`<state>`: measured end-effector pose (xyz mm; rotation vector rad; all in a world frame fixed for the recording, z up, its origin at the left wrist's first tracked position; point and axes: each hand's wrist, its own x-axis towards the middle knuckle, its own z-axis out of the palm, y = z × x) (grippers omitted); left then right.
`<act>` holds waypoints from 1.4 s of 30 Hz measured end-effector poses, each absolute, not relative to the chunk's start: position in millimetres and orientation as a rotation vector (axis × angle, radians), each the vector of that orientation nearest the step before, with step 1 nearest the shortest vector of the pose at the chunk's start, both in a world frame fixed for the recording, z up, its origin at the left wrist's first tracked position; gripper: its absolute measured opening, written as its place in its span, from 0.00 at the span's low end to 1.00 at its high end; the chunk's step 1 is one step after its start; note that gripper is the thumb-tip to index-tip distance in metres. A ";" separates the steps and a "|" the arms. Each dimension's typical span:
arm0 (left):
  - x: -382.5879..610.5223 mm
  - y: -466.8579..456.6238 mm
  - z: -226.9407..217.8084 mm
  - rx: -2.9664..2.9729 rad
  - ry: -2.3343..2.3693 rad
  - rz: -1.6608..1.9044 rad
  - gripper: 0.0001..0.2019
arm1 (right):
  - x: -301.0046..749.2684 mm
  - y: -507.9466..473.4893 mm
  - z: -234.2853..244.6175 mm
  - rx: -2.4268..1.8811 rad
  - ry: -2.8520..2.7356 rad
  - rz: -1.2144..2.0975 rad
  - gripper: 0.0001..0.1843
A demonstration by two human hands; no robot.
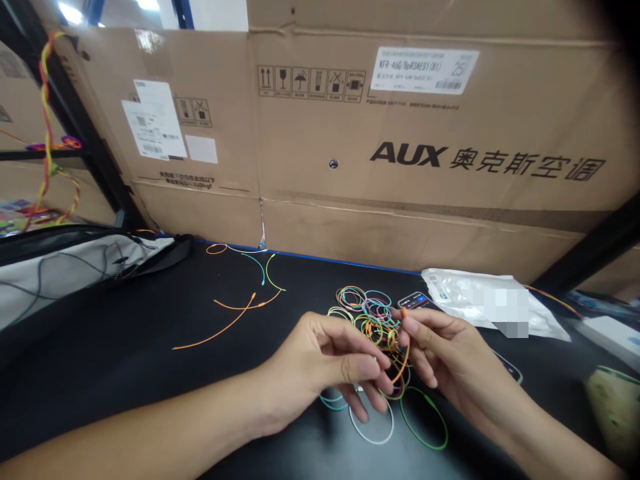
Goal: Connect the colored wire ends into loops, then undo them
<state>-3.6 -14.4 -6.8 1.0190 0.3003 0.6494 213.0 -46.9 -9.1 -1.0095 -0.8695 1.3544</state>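
Note:
My left hand and my right hand meet over a pile of thin coloured rubber bands on the black table. Both hands pinch one orange band; the right fingertips hold its top end, and the left thumb and forefinger close on its lower part. A white band and a green band lie flat under my hands, with a teal one beside them.
Cut orange, teal and yellow strands lie to the left. A grey bag sits at the far left, a white plastic bag and a phone at the right. Large cardboard boxes wall the back.

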 end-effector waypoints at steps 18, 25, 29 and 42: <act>-5.5 -8.9 -11.9 1.057 0.395 0.533 0.15 | 208.5 -65.3 -18.7 -0.817 -1.763 0.433 0.22; -2.0 -5.0 -12.5 1.081 0.480 0.639 0.14 | 213.4 -66.8 -6.9 -0.850 -2.141 -0.042 0.19; -0.9 -8.2 -14.1 1.102 0.494 0.623 0.14 | 212.4 -66.5 -6.0 -0.861 -2.181 -0.090 0.17; 1.4 -5.8 -18.7 1.121 0.600 0.613 0.18 | 215.5 -61.7 -18.1 -0.918 -2.160 0.048 0.23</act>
